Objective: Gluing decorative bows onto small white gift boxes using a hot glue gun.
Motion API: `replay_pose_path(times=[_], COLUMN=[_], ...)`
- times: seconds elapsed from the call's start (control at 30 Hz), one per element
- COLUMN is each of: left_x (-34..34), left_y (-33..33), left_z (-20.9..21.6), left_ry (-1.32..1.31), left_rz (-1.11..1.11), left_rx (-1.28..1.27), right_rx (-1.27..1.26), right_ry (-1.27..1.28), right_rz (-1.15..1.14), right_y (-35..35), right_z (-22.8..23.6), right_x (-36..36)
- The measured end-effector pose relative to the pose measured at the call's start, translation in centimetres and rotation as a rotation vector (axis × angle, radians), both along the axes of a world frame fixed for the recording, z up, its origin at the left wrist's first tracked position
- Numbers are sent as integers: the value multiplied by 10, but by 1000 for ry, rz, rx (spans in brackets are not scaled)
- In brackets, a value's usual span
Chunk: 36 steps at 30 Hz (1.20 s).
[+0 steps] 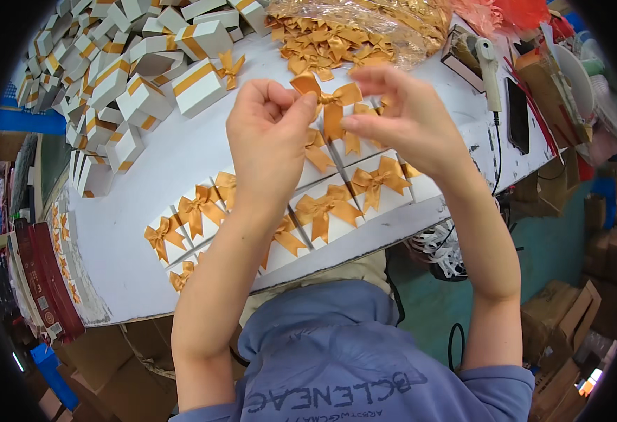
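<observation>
A gold satin ribbon bow [331,104] is held up over the rows of white boxes. My left hand [270,123] is closed, its thumb and index finger pinching the bow's left loop. To the right of the bow, my right hand [407,116] has its thumb and fingers spread, with the thumb close to the hanging tail; whether it touches the ribbon I cannot tell. Below both hands stand white boxes topped with gold bows, such as one box [381,184] near the table's front edge. My left forearm hides part of these rows.
Many white boxes with gold bands [199,88] are heaped at the back left. A pile of loose gold bows [329,46] lies by clear plastic at the back. On the right are a glue gun [489,67] with a cord and a black phone [517,116].
</observation>
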<state>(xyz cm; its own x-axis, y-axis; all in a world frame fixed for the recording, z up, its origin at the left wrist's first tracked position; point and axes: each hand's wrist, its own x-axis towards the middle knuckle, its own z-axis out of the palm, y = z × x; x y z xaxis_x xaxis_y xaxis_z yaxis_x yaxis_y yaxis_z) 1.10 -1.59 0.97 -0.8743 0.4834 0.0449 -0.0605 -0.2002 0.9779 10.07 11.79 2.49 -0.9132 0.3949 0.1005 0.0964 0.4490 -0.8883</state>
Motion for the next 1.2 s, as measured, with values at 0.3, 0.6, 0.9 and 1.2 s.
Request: replay_pose_path(times=[0.3, 0.6, 0.9, 1.2], left_x=[59, 98, 111, 111], left_y=[19, 42, 47, 41], left_z=[-15, -33, -32, -42], left_ry=[-62, 552, 1074, 1317], left_rz=[-163, -383, -295, -270], left_rx=[-38, -345, -701, -784], right_rx=[-548, -186, -12, 604], right_ry=[21, -77, -54, 86], right_rz=[-165, -193, -258, -332], right_y=[6, 55, 50, 44], right_z=[-11, -46, -63, -62], right_x=[52, 103, 108, 115])
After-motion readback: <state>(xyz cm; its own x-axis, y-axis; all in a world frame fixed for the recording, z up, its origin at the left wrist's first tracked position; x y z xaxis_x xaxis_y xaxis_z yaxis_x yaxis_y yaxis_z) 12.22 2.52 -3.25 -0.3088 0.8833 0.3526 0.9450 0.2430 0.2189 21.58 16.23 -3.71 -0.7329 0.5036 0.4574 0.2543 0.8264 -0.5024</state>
